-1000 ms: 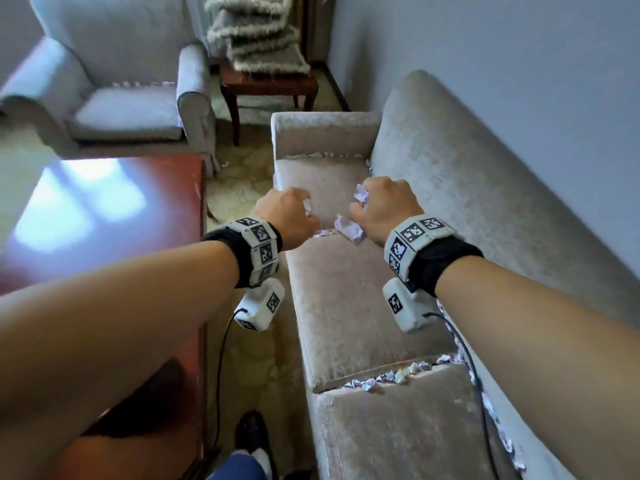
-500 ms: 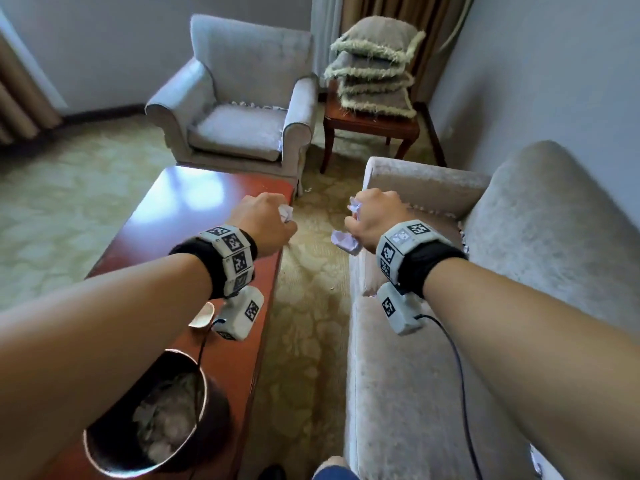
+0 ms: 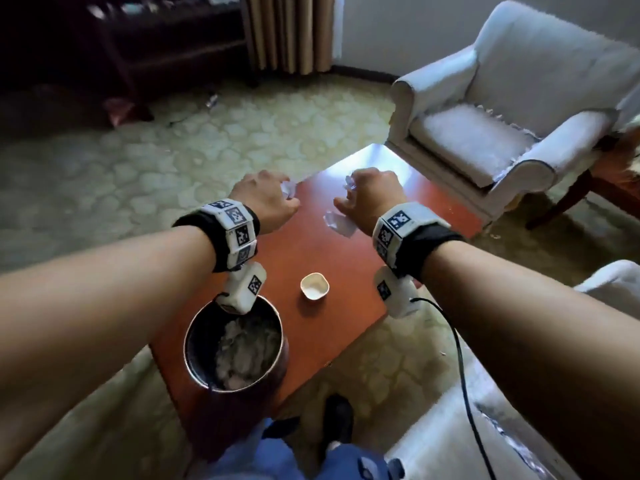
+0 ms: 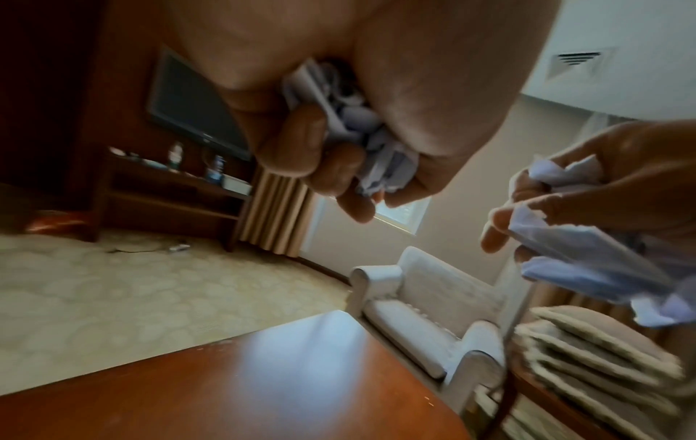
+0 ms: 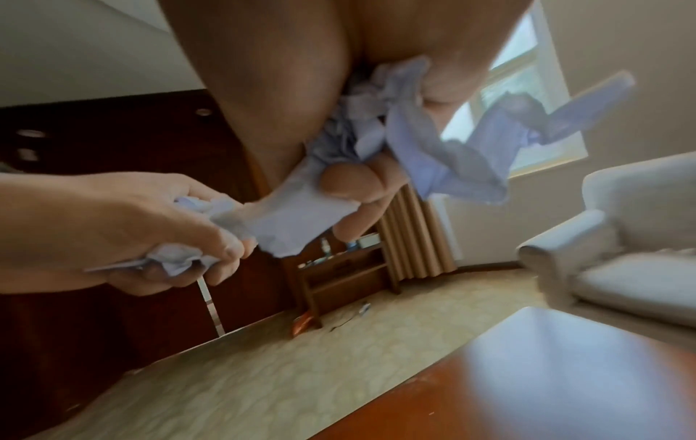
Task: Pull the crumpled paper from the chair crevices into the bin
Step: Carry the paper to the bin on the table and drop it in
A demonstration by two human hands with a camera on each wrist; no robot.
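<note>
Both hands hang above the red-brown coffee table, each closed round crumpled white paper. My left hand grips a wad; from the left wrist, paper fills the curled fingers. My right hand holds more paper, with scraps sticking out below it and loose ends dangling in the right wrist view. The round metal bin, holding several crumpled papers, stands on the table's near left corner, below and behind my left wrist.
A small white cup sits on the table between the bin and my hands. A pale armchair stands beyond the table at right. The sofa edge is at lower right. Carpet spreads to the left.
The view has swung left from the sofa to the coffee table. Both hands, still gripping paper, have moved from over the sofa seat to above the table, beyond the bin.
</note>
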